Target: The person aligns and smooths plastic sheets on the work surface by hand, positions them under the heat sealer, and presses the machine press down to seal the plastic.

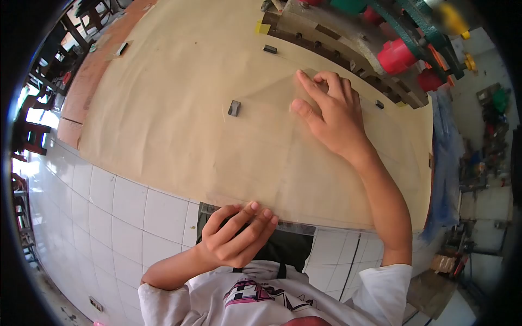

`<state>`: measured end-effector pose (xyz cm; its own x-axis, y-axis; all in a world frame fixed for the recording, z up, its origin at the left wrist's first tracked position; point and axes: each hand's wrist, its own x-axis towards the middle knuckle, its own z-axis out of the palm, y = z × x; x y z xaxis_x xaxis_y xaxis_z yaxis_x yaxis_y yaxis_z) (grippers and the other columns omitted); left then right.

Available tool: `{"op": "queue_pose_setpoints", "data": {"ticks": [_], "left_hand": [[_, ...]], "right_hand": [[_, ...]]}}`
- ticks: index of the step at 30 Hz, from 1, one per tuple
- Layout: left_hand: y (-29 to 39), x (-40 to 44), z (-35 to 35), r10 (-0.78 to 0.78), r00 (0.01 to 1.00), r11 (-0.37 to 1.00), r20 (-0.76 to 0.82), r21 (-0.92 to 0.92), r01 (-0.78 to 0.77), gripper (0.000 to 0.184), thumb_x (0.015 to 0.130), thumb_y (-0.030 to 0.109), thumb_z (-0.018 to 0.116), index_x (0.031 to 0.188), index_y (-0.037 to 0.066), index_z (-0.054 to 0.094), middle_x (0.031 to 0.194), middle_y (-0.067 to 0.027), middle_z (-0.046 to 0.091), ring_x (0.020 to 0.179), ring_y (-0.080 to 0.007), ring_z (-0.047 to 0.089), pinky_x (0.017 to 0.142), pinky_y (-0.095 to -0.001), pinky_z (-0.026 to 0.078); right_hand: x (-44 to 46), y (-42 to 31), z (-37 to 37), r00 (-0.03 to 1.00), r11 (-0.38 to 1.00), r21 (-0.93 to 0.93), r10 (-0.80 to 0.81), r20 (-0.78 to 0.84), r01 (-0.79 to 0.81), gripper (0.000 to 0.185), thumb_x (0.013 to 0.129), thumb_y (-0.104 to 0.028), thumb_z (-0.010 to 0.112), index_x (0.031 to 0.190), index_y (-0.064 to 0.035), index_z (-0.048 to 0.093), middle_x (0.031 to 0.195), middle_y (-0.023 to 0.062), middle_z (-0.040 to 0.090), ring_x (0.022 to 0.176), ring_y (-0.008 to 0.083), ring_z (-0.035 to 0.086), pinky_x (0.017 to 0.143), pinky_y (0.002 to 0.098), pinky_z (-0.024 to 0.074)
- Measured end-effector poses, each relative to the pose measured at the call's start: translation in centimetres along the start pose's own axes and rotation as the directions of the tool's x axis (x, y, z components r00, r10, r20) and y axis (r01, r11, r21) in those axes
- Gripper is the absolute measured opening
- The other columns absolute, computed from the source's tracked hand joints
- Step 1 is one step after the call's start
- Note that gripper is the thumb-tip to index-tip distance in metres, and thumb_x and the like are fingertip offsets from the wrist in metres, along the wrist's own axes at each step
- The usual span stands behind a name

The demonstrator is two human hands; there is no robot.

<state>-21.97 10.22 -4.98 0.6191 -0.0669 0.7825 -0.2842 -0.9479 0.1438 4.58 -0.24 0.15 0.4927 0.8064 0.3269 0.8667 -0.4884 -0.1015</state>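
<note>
A clear, thin sheet (326,179) lies over the brown paper (163,108) on the worktable. My right hand (331,114) rests on the sheet, index finger stretched out and thumb apart from it. At the near table edge, the curled fingers of my left hand (239,233) close over the sheet's border; its thumb is hidden. Left of my right hand sits a small dark block with a narrowed middle, like a pencil sharpener (234,108). Similar small dark blocks lie beyond my right hand (270,49) and to its right (379,104).
A machine with a metal bar (326,43) and red and green parts (398,56) borders the table's far right. Another small block (122,49) lies near the left edge. Blue sheeting (443,163) hangs at the right. White tiles (163,209) cover the floor.
</note>
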Motion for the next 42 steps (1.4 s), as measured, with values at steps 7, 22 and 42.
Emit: {"op": "queue_pose_setpoints", "data": {"ticks": [7,22,42], "left_hand": [[0.2,0.1,0.3,-0.022,1.000,0.999,0.002,0.028,0.022,0.013,0.082,0.010,0.070,0.089,0.016,0.080,0.096,0.0016,0.072,0.088,-0.0169,0.071,0.072,-0.0314,0.051],[0.6,-0.3,0.1,-0.087,0.995,0.996,0.040,-0.012,0.088,0.018,0.073,0.012,0.080,0.090,0.019,0.080,0.095,0.0029,0.074,0.091,-0.0190,0.069,0.075,-0.0357,0.051],[0.8,0.0,-0.4,-0.107,0.992,0.994,0.072,-0.002,0.108,0.021,0.074,0.008,0.080,0.093,0.019,0.079,0.099,0.0043,0.072,0.095,-0.0182,0.068,0.078,-0.0358,0.051]], "right_hand": [[0.2,0.1,-0.2,1.000,0.999,0.025,0.020,0.017,-0.021,0.053,0.094,-0.046,0.062,0.136,-0.0134,0.062,0.122,0.0091,0.054,0.112,0.0298,0.049,0.100,0.0467,0.0376],[0.3,0.0,-0.5,0.999,0.998,0.057,-0.019,0.027,0.017,0.062,0.086,-0.045,0.069,0.136,-0.0084,0.061,0.124,0.0102,0.052,0.115,0.0304,0.046,0.103,0.0477,0.0338],[0.1,-1.1,-0.2,0.966,0.977,0.071,-0.184,-0.183,0.200,0.038,0.087,-0.026,0.069,0.121,-0.0084,0.070,0.120,0.0102,0.066,0.110,0.0316,0.060,0.098,0.0488,0.0447]]}}
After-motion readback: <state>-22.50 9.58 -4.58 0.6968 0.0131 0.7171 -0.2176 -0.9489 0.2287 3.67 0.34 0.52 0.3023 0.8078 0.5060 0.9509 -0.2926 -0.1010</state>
